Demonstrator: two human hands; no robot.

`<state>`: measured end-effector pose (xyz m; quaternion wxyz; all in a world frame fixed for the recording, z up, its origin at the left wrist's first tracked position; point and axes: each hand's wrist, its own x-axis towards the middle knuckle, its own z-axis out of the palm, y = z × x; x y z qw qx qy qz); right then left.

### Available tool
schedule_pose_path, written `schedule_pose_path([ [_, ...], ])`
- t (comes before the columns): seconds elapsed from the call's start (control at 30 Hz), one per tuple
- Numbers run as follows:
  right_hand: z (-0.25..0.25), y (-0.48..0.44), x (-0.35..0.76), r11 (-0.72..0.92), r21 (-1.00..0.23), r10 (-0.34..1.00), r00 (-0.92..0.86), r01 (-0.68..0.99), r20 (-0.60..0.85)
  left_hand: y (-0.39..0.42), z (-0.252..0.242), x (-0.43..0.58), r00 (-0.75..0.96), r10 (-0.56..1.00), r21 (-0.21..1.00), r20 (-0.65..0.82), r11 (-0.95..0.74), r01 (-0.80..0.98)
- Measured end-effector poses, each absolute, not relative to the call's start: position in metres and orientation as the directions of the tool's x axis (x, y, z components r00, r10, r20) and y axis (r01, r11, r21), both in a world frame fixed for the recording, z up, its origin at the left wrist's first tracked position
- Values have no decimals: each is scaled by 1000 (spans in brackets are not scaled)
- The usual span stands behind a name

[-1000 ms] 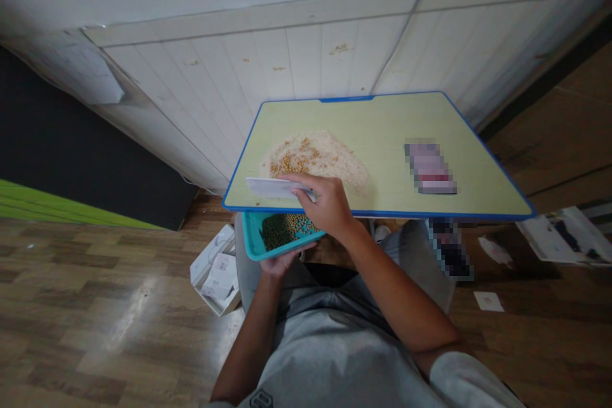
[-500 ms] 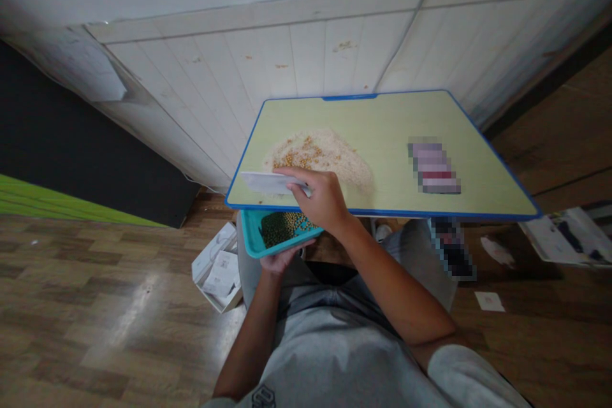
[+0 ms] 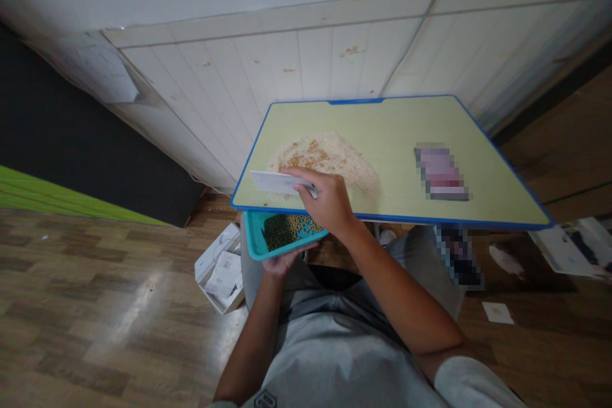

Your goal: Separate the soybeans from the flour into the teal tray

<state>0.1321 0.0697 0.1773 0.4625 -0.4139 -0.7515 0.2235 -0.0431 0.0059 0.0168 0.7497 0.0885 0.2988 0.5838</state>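
Note:
My right hand (image 3: 329, 201) grips a thin white card (image 3: 272, 183) between thumb and fingers, holding it on edge over the near left part of the table. Just beyond the card lies a spread of pale, rice-like grains (image 3: 356, 169) with yellow beans (image 3: 313, 152) scattered through it. Below the table's near edge, my left hand (image 3: 282, 262) supports a teal tray (image 3: 253, 239) from underneath, its fingers mostly hidden. Small dark green beans (image 3: 277, 231) fill the tray's middle left, and more yellow beans (image 3: 303, 225) lie to their right.
The small table (image 3: 401, 121) has a pale green top and blue rim, against a white panelled wall (image 3: 229, 76). A blurred-out flat object (image 3: 440, 173) rests on its right side. An open white box (image 3: 222, 274) stands on the floor, left of my leg.
The whole view has shifted slightly, so everything appears a little further right and lower. Both hands keep their hold on the card and the tray, with little other visible movement.

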Motion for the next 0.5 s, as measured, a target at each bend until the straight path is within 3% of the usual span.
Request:
schedule_pose_path([
  [0.37,178,66,127,594,-677,804,-337,434,490,8,4,-50,196,937,350,-288,293,-890],
  [0.5,179,62,130,615,-652,787,-395,443,474,9,-6,-55,264,944,315,-198,316,-895],
])
